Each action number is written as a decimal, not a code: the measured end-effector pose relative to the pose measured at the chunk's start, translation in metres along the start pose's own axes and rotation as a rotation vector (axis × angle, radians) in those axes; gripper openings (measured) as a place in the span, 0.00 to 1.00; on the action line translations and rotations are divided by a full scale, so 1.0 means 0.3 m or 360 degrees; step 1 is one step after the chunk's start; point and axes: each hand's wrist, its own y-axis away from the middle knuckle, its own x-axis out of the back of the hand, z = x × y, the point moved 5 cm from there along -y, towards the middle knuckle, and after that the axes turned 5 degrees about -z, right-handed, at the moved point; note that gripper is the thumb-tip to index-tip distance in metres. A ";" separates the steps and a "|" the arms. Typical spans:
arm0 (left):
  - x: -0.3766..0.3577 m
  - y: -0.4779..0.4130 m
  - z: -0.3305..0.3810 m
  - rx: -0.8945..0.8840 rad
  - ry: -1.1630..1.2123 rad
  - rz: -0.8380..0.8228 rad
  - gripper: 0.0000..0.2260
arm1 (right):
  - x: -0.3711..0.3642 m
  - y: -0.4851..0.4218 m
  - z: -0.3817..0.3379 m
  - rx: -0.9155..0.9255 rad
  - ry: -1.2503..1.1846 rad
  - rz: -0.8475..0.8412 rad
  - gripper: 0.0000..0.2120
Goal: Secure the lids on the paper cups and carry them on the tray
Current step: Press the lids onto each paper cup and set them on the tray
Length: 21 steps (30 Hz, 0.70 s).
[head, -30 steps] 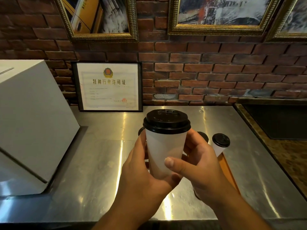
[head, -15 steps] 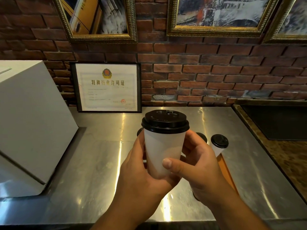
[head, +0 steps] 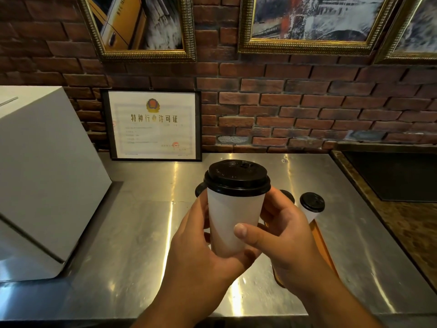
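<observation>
Both hands hold a white paper cup (head: pixel 233 221) up above the steel counter; a black lid (head: pixel 237 179) sits on it. My left hand (head: pixel 201 252) wraps the cup's lower left side and base. My right hand (head: pixel 281 235) grips its right side, thumb laid across the front. Behind the hands lies an orange tray (head: pixel 322 242), mostly hidden. A smaller white cup with a black lid (head: pixel 312 201) stands on it at the right. The dark edges of two more lids (head: pixel 289 195) peek out on either side of the held cup.
A large white box (head: pixel 45 176) fills the counter's left side. A framed certificate (head: pixel 152 124) leans on the brick wall at the back. The steel counter (head: pixel 132 233) ends at a brown stone surface (head: pixel 406 223) on the right, with a dark recessed panel (head: pixel 397 176).
The held cup has sunk slightly and stays in both hands; the grip looks the same. Nothing on the tray has moved.
</observation>
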 end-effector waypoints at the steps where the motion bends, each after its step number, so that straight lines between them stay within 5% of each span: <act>1: -0.002 0.001 0.001 0.0007 -0.0003 -0.0015 0.46 | 0.000 0.002 -0.003 0.0013 0.0010 0.0015 0.36; 14: -0.005 -0.005 -0.018 0.0113 -0.0015 0.0105 0.41 | -0.012 0.012 0.017 0.0007 0.0070 0.0062 0.39; 21: -0.012 0.006 -0.004 -0.0018 -0.0076 0.0058 0.47 | -0.002 0.016 0.014 0.0054 0.0114 0.0133 0.36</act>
